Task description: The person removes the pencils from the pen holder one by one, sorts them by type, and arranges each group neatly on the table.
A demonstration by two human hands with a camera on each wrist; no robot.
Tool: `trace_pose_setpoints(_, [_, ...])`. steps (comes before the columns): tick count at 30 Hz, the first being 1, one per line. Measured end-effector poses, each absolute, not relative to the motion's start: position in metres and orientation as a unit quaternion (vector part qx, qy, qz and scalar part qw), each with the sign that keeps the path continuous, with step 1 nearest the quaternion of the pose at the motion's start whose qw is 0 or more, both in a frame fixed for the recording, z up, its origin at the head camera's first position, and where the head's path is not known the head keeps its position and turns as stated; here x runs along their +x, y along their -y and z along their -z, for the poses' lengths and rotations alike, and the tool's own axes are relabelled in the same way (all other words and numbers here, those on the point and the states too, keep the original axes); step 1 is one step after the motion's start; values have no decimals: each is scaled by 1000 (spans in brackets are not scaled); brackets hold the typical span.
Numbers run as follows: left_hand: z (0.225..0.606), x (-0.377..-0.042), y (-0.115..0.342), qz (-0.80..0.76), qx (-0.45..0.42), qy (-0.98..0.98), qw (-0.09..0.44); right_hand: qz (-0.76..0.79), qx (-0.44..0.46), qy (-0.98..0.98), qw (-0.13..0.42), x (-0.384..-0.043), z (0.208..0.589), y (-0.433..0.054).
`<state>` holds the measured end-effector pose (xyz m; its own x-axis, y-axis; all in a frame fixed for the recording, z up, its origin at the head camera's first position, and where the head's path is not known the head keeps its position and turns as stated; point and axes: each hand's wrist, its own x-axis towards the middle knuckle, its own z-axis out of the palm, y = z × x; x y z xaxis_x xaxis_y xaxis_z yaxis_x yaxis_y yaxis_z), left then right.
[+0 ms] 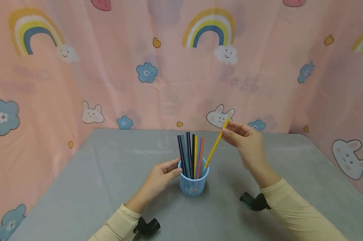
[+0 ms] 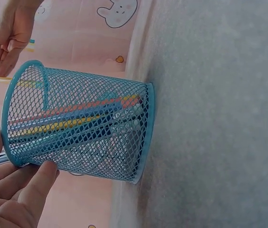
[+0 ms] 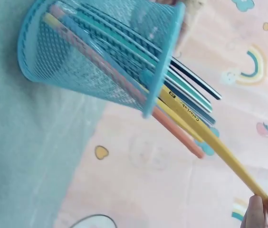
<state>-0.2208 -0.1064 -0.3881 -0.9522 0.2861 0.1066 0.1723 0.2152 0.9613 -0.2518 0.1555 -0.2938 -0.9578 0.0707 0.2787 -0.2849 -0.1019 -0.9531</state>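
A light-blue mesh pencil holder [image 1: 192,185] stands upright on the table with several coloured pencils [image 1: 185,157] in it, dark, teal, purple, orange and yellow, leaning left. My left hand [image 1: 160,179] holds the holder by its left side, thumb and fingers at the rim [image 2: 11,114]. Between thumb and fingertips, my right hand [image 1: 244,139] pinches a yellow pencil [image 1: 216,144] near its upper end. This pencil slants down to the left, its lower end at the right of the holder's mouth. Small lettering marks its lower part in the right wrist view.
The grey tabletop [image 1: 109,187] runs back to a pink cloth backdrop [image 1: 175,93] printed with rainbows, rabbits and flowers. A black wrist device shows beside each sleeve, one by the left [image 1: 146,227] and one by the right [image 1: 254,202].
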Motion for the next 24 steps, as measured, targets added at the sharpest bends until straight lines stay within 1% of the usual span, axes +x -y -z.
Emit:
trace_pose_setpoints(7, [389, -219, 105, -613, 139, -776, 48, -752, 111, 637, 130, -253, 273, -164])
trace_pose_setpoints(14, [388, -221, 105, -613, 136, -776, 54, -744, 108, 648, 123, -251, 267, -172])
trace_pose_setpoints(21, [388, -220, 105, -617, 132, -774, 54, -741, 87, 660, 89, -252, 274, -184])
trace_pose_setpoints(24, [388, -221, 106, -619, 133, -772, 56, -703, 71, 704, 71, -255, 279, -188])
